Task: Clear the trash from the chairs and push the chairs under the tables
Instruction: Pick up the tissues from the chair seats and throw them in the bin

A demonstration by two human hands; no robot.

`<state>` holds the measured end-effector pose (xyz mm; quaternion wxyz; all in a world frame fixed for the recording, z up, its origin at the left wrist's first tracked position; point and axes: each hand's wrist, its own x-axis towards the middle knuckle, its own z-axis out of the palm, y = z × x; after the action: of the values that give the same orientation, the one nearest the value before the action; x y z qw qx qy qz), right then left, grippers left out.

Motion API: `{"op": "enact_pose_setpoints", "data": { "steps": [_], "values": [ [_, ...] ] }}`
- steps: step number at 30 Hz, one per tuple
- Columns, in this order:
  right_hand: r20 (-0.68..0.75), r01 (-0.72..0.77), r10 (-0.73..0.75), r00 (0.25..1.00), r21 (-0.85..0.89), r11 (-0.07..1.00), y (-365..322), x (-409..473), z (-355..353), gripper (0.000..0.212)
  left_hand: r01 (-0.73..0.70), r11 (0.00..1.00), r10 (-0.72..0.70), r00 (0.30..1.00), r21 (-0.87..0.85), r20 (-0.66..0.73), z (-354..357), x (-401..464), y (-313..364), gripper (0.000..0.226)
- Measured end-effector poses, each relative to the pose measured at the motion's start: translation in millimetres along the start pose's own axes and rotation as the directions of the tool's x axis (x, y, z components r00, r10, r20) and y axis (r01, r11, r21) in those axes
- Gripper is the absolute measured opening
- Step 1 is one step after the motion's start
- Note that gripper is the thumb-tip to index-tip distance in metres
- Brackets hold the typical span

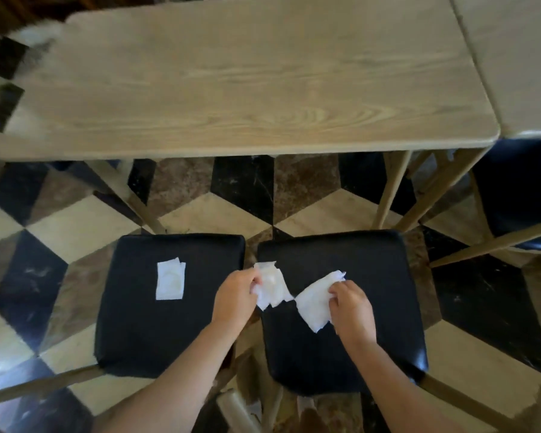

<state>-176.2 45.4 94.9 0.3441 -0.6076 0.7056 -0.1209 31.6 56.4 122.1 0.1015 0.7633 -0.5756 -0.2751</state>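
Observation:
Two black-cushioned chairs stand side by side in front of a light wooden table (247,89), pulled out from it. My left hand (236,295) grips a crumpled white napkin (272,287) over the gap between the left chair (138,323) and the right chair (372,270). Over the right chair's seat, my right hand (350,304) holds a second white napkin (314,303). A third folded white napkin (170,282) lies flat on the left chair's seat, to the left of my left hand.
A second wooden table (525,57) adjoins on the right, with another black chair (519,195) partly under it. The floor (75,226) is a black, brown and cream cube-pattern tile. The table's wooden legs (391,195) stand just beyond the chairs.

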Motion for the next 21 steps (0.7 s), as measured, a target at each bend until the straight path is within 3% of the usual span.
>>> {"op": "enact_pose_setpoints", "data": {
  "steps": [6,10,14,18,21],
  "values": [
    [-0.044,0.276,-0.279,0.959,-0.064,0.959,-67,-16,-27,0.012,0.057,0.982,-0.072,0.994,-0.181,-0.077,-54,-32,5,0.02],
    [0.003,0.285,-0.285,0.959,0.005,0.959,-111,-27,-36,0.009,0.111,0.961,-0.138,0.986,-0.254,-0.089,-85,-51,0,0.033],
    [0.023,0.345,-0.345,0.938,0.02,0.938,-152,-42,-37,0.008,0.114,0.972,-0.153,0.97,-0.205,-0.19,-115,-70,-23,0.019],
    [-0.037,0.518,-0.524,0.851,-0.103,0.849,-201,-69,-31,0.011,0.083,0.982,-0.136,0.935,-0.171,-0.327,-154,-96,-62,0.016],
    [-0.066,0.557,-0.561,0.825,-0.074,0.827,-243,-99,-12,0.013,0.07,0.978,-0.145,0.904,-0.194,-0.403,-184,-116,-100,0.011]
  ]
}}
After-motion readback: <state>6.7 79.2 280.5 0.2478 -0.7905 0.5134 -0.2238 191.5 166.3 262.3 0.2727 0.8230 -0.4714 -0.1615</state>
